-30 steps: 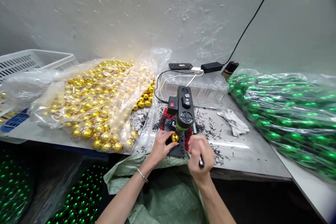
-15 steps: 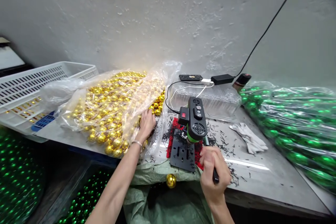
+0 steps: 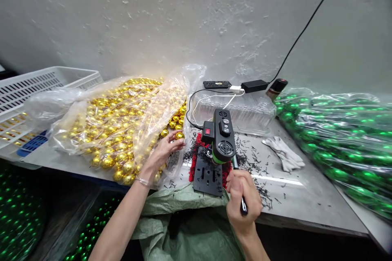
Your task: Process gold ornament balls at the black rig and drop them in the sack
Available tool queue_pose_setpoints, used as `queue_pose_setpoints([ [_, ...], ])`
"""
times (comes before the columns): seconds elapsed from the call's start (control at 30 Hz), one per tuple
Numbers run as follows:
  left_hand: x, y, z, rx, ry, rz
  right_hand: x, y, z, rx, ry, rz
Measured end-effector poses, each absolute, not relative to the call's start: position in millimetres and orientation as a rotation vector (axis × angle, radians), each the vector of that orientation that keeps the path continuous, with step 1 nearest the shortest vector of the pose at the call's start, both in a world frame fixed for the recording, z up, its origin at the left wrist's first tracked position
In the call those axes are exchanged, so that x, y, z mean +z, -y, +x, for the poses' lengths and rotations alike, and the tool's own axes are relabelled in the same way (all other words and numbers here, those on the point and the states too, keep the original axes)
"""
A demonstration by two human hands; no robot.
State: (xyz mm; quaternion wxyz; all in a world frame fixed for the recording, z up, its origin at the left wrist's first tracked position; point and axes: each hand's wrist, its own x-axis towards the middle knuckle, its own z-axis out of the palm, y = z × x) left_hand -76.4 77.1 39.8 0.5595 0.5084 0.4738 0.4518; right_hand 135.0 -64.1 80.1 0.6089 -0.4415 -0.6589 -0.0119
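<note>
Between the fingertips of my left hand (image 3: 167, 147) is a shiny gold ball (image 3: 179, 136), just outside the mouth of a clear plastic bag (image 3: 143, 116) full of gold balls. My right hand (image 3: 244, 197) is wrapped round the black-ended lever handle (image 3: 243, 207) of a small bench press (image 3: 225, 136). The press has a black body with round vents and a red switch. Its slotted black base plate (image 3: 208, 175) lies over a red mat (image 3: 195, 159) at the table's front edge. Whatever is under the press head is hidden.
A green sack (image 3: 183, 228) hangs open below the plate. Green balls in clear plastic (image 3: 339, 142) lie at right, near a white glove (image 3: 284, 153). Clear plastic trays (image 3: 235, 112) carry cables and a black adapter (image 3: 255, 85). A white crate (image 3: 61, 74) stands at left.
My left hand has drawn back from the bag's mouth and now holds a gold ball. The gold ball earlier in the air above the sack is out of sight. My right hand keeps the lever.
</note>
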Motion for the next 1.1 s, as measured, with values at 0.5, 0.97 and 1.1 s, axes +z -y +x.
queue_pose_setpoints([
  [0.5,-12.8,13.0,8.6,1.049,-1.242,1.336,96.2,65.1,136.8,-0.005,1.524,-1.065],
  [0.97,-28.3,7.7,12.8,1.145,-1.295,1.921,85.1,69.4,137.6,-0.001,1.558,-1.046],
  [1.1,-26.6,5.3,12.4,1.087,-1.293,1.896,71.2,68.9,141.2,-0.029,1.601,-1.038],
])
